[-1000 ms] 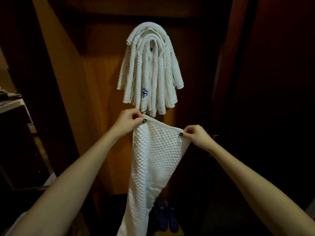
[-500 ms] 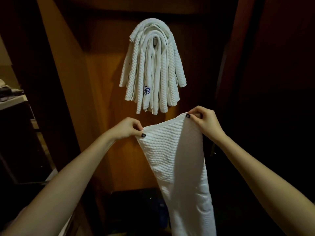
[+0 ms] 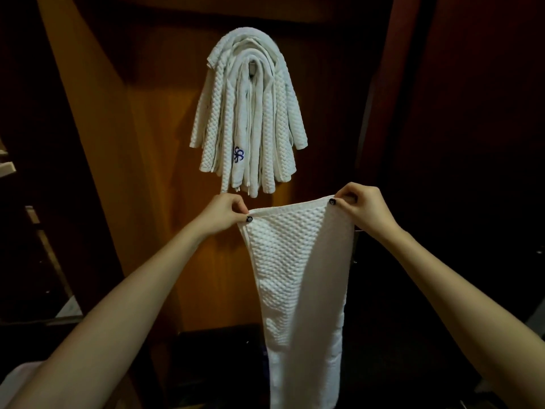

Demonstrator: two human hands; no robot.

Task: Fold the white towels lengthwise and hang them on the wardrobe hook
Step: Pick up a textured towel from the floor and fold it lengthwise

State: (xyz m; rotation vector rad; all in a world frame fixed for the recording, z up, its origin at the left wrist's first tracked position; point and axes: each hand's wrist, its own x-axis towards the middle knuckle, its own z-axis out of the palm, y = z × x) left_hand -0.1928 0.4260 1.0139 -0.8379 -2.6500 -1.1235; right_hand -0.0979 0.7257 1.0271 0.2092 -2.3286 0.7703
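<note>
Dim wood wardrobe (image 3: 141, 202), folded towels (image 3: 250, 113) hung on back panel. Left hand (image 3: 225, 212) and right hand (image 3: 358, 203) pinch towel (image 3: 298, 276) top corners.

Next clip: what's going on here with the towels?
A person holds one white towel up by its top edge, left hand pinching one corner, right hand the other; the rest hangs down, not yet hung up. Above it a bundle of folded towels already hangs inside the wardrobe.
</note>
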